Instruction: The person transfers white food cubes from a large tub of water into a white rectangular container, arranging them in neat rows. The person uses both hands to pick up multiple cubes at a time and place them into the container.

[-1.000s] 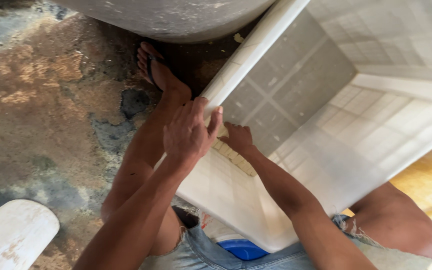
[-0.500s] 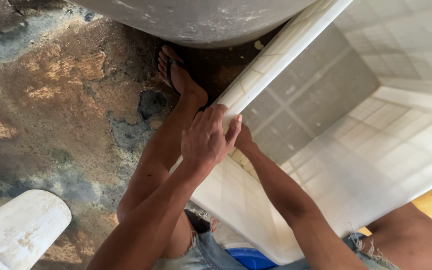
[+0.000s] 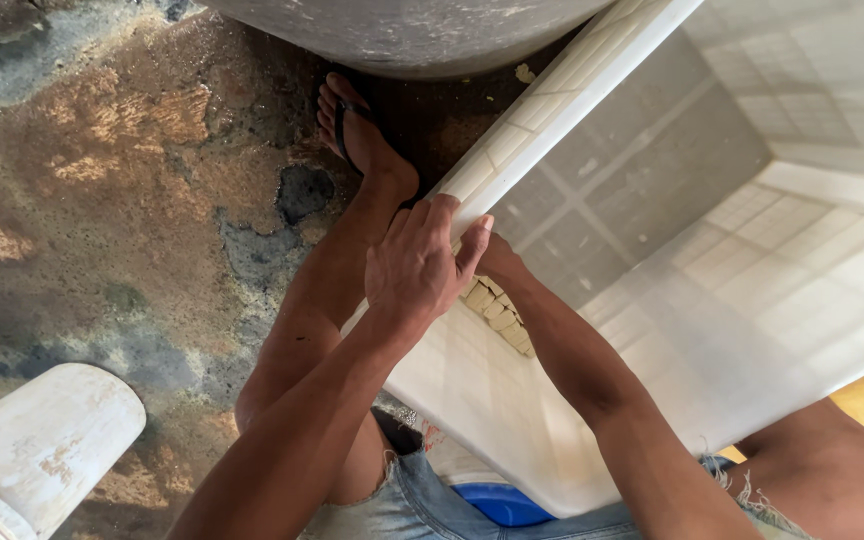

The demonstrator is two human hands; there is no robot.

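Hands (image 3: 422,265) press tiled rim (image 3: 552,110), floor (image 3: 102,200) beside.

- Left hand (image 3: 420,265) rests on the white tiled rim (image 3: 552,110) — fingers over its edge.
- Right hand (image 3: 497,262) sits mostly hidden behind it, touching the tiled basin wall (image 3: 612,210).
- Sandalled foot (image 3: 357,130) on stained floor (image 3: 102,200).

The person has bare arms, wears frayed light-blue denim shorts (image 3: 432,495) and a black flip-flop (image 3: 344,130) on the foot.
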